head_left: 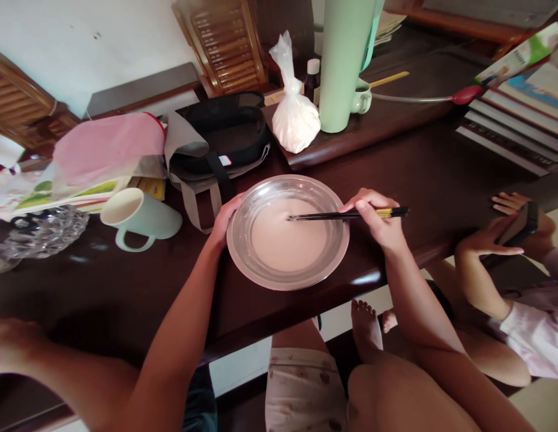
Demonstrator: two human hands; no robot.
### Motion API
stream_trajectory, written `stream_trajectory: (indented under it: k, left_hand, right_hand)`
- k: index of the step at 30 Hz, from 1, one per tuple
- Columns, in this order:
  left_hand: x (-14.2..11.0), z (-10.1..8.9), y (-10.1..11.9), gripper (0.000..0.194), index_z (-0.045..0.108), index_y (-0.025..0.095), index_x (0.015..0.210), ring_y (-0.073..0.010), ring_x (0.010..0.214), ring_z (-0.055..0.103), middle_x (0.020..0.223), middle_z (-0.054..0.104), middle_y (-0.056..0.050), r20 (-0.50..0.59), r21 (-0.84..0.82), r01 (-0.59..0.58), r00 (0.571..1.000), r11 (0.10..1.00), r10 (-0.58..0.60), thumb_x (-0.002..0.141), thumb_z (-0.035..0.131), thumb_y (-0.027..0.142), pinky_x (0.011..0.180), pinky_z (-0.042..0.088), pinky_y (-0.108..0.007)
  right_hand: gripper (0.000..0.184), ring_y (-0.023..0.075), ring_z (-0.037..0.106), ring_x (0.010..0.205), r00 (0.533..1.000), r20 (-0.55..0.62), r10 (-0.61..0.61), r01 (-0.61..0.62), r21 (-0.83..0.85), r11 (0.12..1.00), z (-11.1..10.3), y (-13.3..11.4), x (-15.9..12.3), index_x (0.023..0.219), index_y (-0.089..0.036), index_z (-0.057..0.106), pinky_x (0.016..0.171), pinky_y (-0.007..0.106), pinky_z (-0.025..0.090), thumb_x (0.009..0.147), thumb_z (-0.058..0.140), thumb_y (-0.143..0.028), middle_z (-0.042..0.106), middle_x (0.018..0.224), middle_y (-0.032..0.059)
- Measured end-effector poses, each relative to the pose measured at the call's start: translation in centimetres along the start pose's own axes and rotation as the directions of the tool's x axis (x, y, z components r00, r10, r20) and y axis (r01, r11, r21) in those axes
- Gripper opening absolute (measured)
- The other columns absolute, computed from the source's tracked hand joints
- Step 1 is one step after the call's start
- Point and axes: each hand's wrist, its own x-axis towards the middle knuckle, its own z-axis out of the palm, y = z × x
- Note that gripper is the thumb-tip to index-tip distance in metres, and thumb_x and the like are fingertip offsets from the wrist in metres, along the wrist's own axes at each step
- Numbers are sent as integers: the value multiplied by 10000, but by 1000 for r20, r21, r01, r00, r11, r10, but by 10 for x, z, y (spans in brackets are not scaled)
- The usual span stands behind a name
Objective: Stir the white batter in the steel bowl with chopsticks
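A shiny metal bowl [288, 283] stands near the table's front edge, with a pale, smooth batter-like liquid [288, 246] in it. My left hand [228, 217] holds the bowl's left rim, its fingers partly hidden behind the side. In my right hand [375, 216] is a pair of black chopsticks [317, 216] with gold bands near their thick ends. They lie nearly level across the bowl's right side, and their tips touch the liquid near its middle. Behind the bowl sits a knotted clear plastic bag of white powder [297, 123].
A tall green flask [344, 66] and a small cup [361, 97] stand behind. Leftward are a pale mug [141, 219], a black bag [220, 135] and a glass dish [49, 231]. Books [517, 120] are stacked right. A person with a phone [519, 225] sits right; another arm [49, 360] rests left.
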Motion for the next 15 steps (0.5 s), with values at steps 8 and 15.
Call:
stream_trajectory:
  k: [8, 15]
  left_hand:
    - [0, 0, 0, 331, 728, 211, 1010, -242, 1071, 642, 1023, 743, -31, 3, 15, 5, 1000, 1000, -5, 784, 572, 396, 970, 473, -358]
    - [0, -1, 0, 324, 732, 215, 1001, -244, 1084, 635, 1030, 745, -32, -4, 18, -3, 1000, 1000, 3, 781, 577, 396, 981, 470, -360]
  right_hand:
    - [239, 185, 667, 743, 999, 25, 24, -24, -15, 1000, 0, 1, -1, 803, -246, 737, 722, 349, 529, 920, 582, -385, 733, 778, 28]
    - [224, 178, 664, 703, 997, 74, 10, -13, 41, 999, 0, 0, -1, 828, -252, 737, 684, 341, 524, 928, 572, -366, 729, 743, 20]
